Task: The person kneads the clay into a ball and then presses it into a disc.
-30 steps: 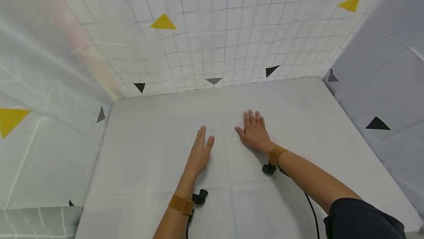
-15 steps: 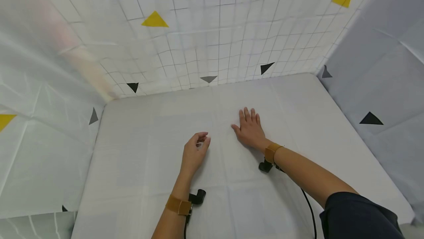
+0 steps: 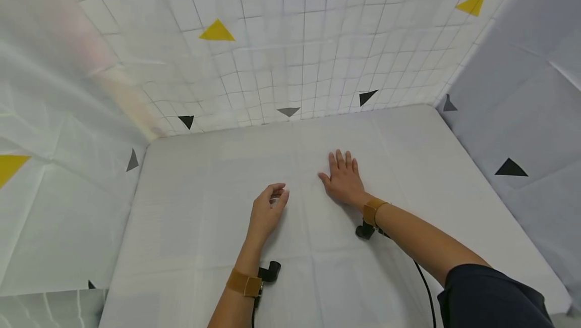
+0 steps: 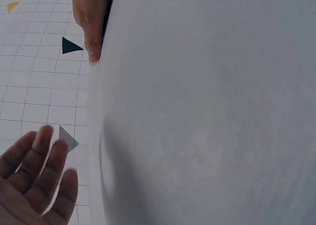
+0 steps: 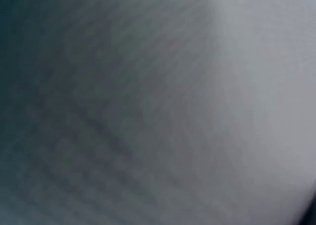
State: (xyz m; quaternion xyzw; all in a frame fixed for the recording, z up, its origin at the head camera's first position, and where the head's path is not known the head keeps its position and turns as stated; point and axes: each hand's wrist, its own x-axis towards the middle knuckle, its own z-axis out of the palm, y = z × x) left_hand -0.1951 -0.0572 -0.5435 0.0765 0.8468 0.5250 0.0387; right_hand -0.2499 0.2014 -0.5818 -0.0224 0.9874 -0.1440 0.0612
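Note:
My left hand [image 3: 267, 212] is on its edge over the white-covered table [image 3: 218, 247], its fingers loosely bent toward the thumb with nothing between them. In the left wrist view, the bent fingers of my left hand [image 4: 42, 180] show at the lower left, while part of my right hand [image 4: 91, 22] appears at the top. Palm down, my right hand [image 3: 345, 180] rests on the cloth with its fingers straight and spread. The right wrist view is a close blur of pale surface, with no hand visible in it.
Behind the table hangs a white gridded sheet [image 3: 317, 55] with yellow, black and grey triangles. Pale sheets flank both sides. Each wrist wears a brown strap [image 3: 244, 282] with a small black camera [image 3: 271, 271]; a black cable [image 3: 425, 287] trails from the right one.
My left hand's fingers, straight one second ago, have bent in toward the thumb and stayed so. The right hand keeps its place on the cloth. The head view has shifted slightly.

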